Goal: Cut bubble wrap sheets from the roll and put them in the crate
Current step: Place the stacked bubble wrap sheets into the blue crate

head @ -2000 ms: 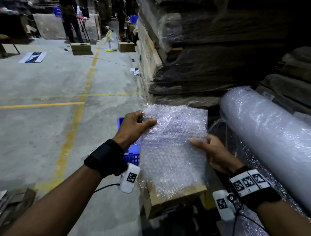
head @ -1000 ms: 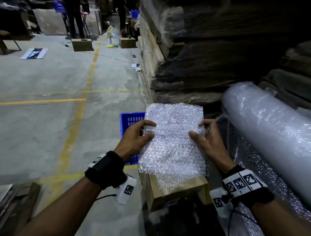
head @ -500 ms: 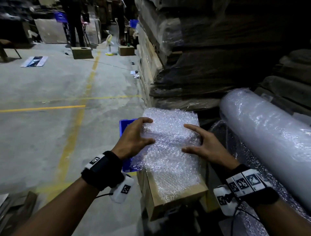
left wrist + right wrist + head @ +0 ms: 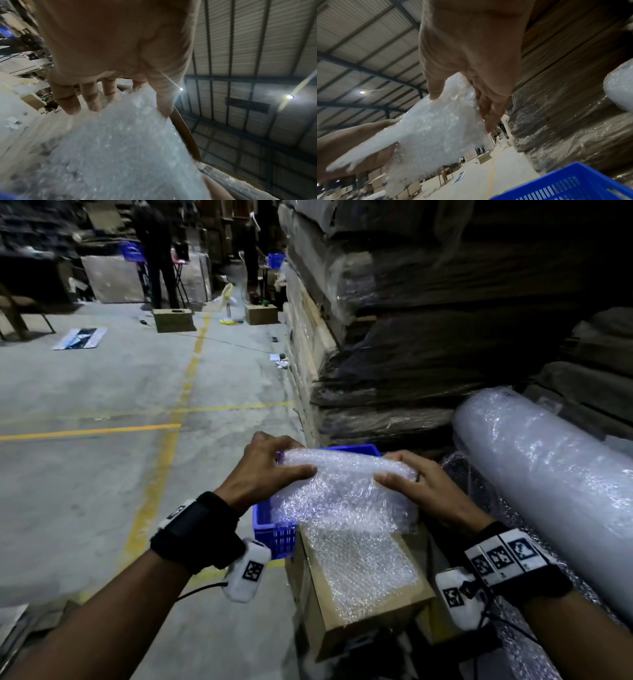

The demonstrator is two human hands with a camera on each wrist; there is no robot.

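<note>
Fingers of both hands grip the bubble wrap sheet [image 4: 342,494].
Left hand [image 4: 263,470] and right hand [image 4: 416,486] pinch its folded far edge above the blue crate [image 4: 274,529] and cardboard box [image 4: 359,611].

Open concrete floor [image 4: 102,491] to the left of the left hand [image 4: 263,474]: wide free room there, nothing close. Blue crate [image 4: 274,529] sits just beyond and below both hands, partly covered by the bubble wrap sheet [image 4: 346,491] they hold, so its opening is only partly reachable from above. Cardboard box [image 4: 359,604] directly under the sheet blocks any drop straight down. Big roll [image 4: 548,491] walls off the right side, just beside the right hand [image 4: 418,484]. Wrapped stacks [image 4: 411,354] close off the far side ahead-right. 2 people stand well apart, far back.
</note>
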